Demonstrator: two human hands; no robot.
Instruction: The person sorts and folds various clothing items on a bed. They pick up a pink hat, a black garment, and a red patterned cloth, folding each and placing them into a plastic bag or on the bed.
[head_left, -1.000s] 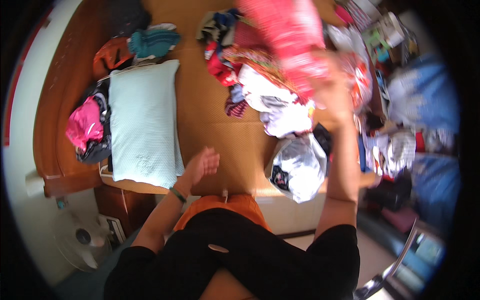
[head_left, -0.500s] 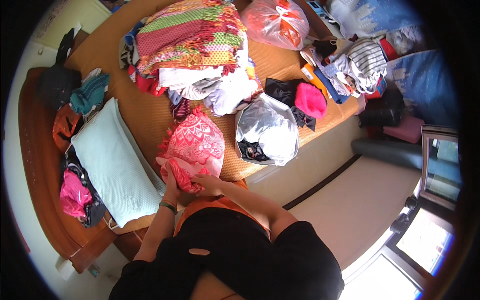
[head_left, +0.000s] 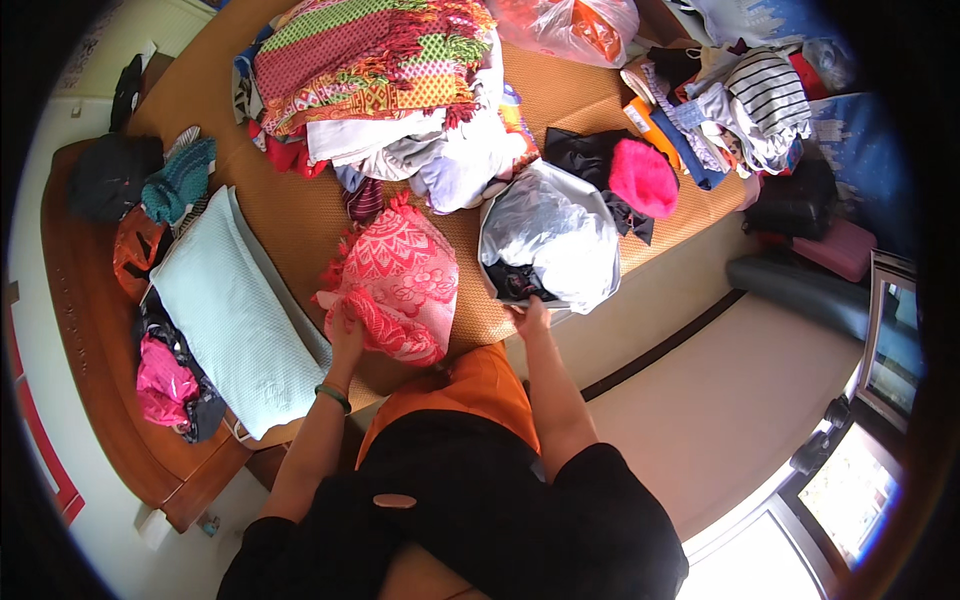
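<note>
A red and pink patterned shawl with a fringe (head_left: 398,270) lies bunched at the near edge of the mat-covered bed. My left hand (head_left: 347,328) is closed on its left side, the fingers partly hidden in the folds. To the right of the shawl stands an open white bag (head_left: 612,285), stuffed with clear and white plastic bags (head_left: 560,235) and something black. My right hand (head_left: 530,316) grips the near rim of this white bag, thumb and fingers at its edge. A green bangle (head_left: 334,397) circles my left wrist.
A light blue pillow (head_left: 235,320) lies at the left by the wooden headboard (head_left: 85,300). Colourful fringed blankets and clothes (head_left: 370,70) are piled at the back. Farther right are a bright pink fluffy item (head_left: 643,178), a heap of clothes (head_left: 765,100) and a tied plastic bag (head_left: 570,28).
My right hand has left the shawl and moved right to the white bag's rim. The shawl now hangs looser under my left hand, which stays on it. The view has shifted slightly.
</note>
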